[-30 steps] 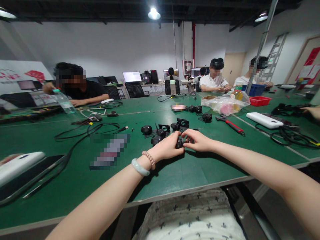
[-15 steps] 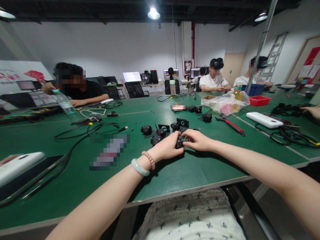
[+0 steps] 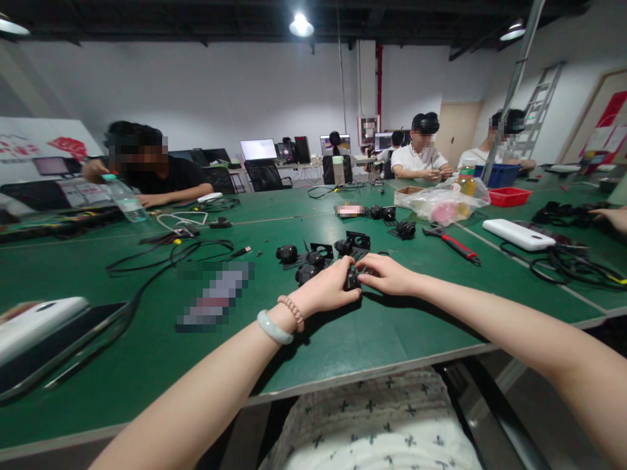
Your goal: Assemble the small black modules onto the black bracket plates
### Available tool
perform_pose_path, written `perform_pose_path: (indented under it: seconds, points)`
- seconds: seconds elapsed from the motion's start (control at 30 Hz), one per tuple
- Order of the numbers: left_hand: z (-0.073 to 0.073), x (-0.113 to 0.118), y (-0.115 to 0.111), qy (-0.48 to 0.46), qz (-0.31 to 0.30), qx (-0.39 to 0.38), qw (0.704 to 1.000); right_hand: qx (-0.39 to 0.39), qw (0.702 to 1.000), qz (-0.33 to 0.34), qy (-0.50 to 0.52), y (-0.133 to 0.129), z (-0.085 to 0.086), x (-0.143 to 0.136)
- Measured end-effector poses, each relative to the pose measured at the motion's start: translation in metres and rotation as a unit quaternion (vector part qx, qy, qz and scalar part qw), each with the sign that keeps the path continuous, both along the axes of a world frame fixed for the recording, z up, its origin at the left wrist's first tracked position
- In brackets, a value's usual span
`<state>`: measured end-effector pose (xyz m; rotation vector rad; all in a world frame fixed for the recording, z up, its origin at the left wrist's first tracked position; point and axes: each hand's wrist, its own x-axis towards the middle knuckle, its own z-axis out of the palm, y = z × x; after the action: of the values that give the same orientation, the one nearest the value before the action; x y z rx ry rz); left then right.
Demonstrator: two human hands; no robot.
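Observation:
My left hand (image 3: 333, 284), with a beaded bracelet and a pale bangle at the wrist, has its thumb and fingers closed around a small black part (image 3: 351, 281). From the other side, the bent fingers of my right hand (image 3: 385, 273) pinch at the same part. The part is mostly covered by fingers, so its exact kind is hidden. Just beyond my hands lie several similar black pieces, among them a rounded one (image 3: 286, 254) and one with a flat holed plate (image 3: 357, 240).
An adjustable wrench (image 3: 455, 247) with red-and-black handle lies to the right, near a white power bank (image 3: 518, 235). A blurred-out phone-like slab (image 3: 215, 297) and black cables (image 3: 196, 251) lie left. Farther off are a plastic bag (image 3: 441, 203), a red tray (image 3: 509, 196) and seated people.
The fingers of my right hand have shifted very slightly against the black part. My left hand keeps its place.

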<state>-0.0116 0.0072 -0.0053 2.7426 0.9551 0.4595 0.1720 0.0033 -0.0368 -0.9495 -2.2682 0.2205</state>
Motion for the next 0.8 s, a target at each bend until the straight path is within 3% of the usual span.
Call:
perform_pose_path:
  seconds: [0.8]
  points:
    - [-0.0052, -0.0012, 0.0054, -0.001, -0.009, 0.017, 1.0, -0.03, 0.999, -0.022, -0.012, 0.0042, -0.0046, -0.0032]
